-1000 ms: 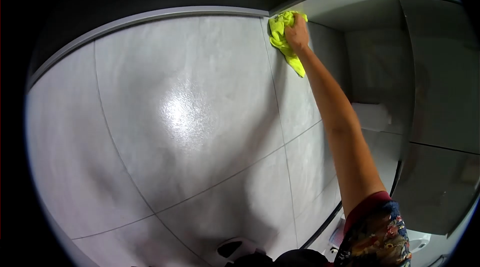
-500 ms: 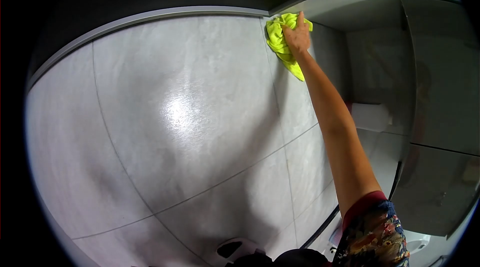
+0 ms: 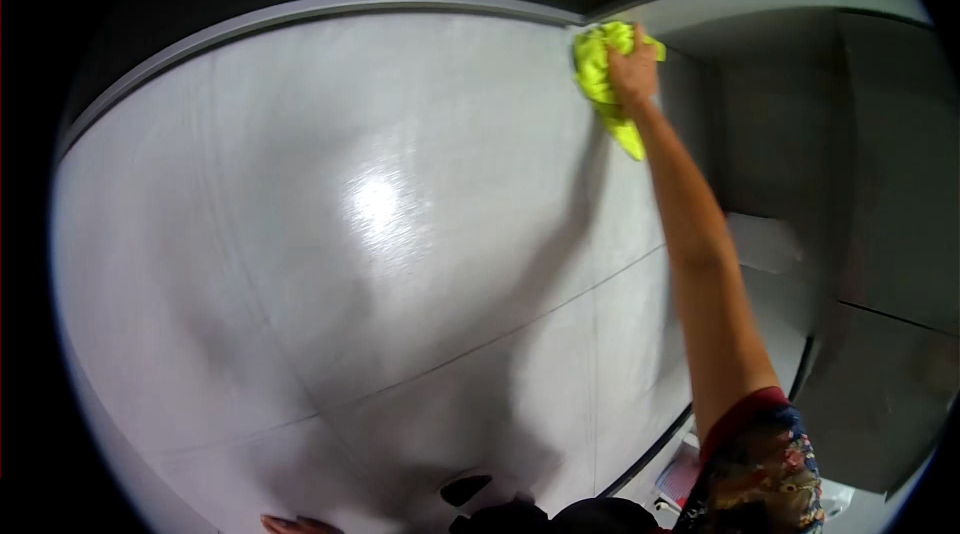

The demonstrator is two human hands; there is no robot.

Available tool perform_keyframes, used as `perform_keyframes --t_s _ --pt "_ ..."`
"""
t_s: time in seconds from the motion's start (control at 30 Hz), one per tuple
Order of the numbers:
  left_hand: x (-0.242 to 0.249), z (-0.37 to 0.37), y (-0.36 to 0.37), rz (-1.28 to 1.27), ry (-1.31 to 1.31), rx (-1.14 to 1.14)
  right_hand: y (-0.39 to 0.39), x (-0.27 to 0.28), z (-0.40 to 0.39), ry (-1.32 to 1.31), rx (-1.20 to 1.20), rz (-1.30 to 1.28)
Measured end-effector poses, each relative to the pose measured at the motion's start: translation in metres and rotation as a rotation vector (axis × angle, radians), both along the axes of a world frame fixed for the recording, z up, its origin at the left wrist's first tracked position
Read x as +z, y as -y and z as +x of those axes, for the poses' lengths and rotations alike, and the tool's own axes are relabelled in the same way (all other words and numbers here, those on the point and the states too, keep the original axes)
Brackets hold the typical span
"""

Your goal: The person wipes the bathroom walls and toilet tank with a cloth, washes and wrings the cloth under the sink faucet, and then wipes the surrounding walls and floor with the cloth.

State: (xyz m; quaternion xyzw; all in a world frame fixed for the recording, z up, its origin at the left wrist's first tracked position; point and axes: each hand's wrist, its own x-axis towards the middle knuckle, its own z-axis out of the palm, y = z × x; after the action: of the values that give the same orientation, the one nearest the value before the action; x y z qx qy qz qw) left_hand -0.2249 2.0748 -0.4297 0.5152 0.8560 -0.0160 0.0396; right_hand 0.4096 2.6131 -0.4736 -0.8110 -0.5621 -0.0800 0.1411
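My right hand (image 3: 634, 74) is closed on a bunched, bright yellow-green cloth (image 3: 597, 69). It presses the cloth to the large grey tiles (image 3: 450, 114), close to the corner under the metal trim. A loose end of the cloth hangs below the fingers. At the bottom edge, part of my left hand (image 3: 300, 525) comes into sight over the tiles. Its fingers look stretched out with nothing in them; the rest of that hand is cut off by the frame.
A silver trim strip (image 3: 400, 2) runs along the tiles' top edge, below a dark area. To the right are dark glossy cabinet panels (image 3: 900, 184) and a pale box-like object (image 3: 763, 242). A white object with a dark opening (image 3: 467, 489) sits at the bottom.
The view has shifted, so the cloth and my right arm appear farther right. My right hand still grips the cloth near the corner. My left hand has entered at the bottom.
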Motion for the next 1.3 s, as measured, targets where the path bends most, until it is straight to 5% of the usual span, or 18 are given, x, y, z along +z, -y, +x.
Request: perform_keyframes --t_s 0.07,0.1,0.13,0.17,0.2,0.27,0.37,0.47,0.6,0.87,1.17,1.3 --pt "0.001 0.010 0.004 -0.006 -0.068 0.051 0.001 0.017 -0.008 -0.155 0.057 -0.046" --pt "-0.014 -0.002 0.021 -0.005 -0.098 0.066 -0.004 0.019 -0.003 0.114 0.187 -0.148" --pt "-0.028 -0.009 0.030 0.184 -0.068 -0.012 -0.007 0.030 -0.014 0.101 0.101 -0.233" --pt "-0.034 -0.012 0.044 0.117 -0.081 0.008 -0.006 0.044 -0.023 -0.009 0.109 -0.341" --pt "-0.040 -0.011 0.049 0.107 -0.106 0.028 -0.020 0.019 0.009 0.334 0.279 -0.332" --pt "-0.039 -0.002 0.051 0.088 -0.122 0.053 -0.007 0.016 -0.003 0.059 0.106 -0.250" --pt "-0.043 -0.003 0.044 0.111 -0.077 0.030 -0.002 0.009 -0.026 -0.008 -0.035 -0.140" --pt "-0.043 -0.002 0.033 0.118 -0.082 0.035 0.011 -0.006 -0.015 0.025 0.128 0.023" --pt "-0.025 -0.007 0.039 0.204 -0.027 0.010 0.016 -0.005 -0.023 -0.109 0.036 -0.013" --pt "-0.011 -0.003 0.027 0.168 -0.019 0.010 0.011 0.010 -0.237 0.248 0.261 -0.079" --pt "-0.012 -0.006 0.033 0.136 -0.010 0.080 0.033 0.039 -0.580 -0.135 0.591 -0.109" --pt "-0.012 -0.005 0.039 0.132 0.011 0.072 0.044 0.055 -0.647 -0.165 0.850 -0.109"
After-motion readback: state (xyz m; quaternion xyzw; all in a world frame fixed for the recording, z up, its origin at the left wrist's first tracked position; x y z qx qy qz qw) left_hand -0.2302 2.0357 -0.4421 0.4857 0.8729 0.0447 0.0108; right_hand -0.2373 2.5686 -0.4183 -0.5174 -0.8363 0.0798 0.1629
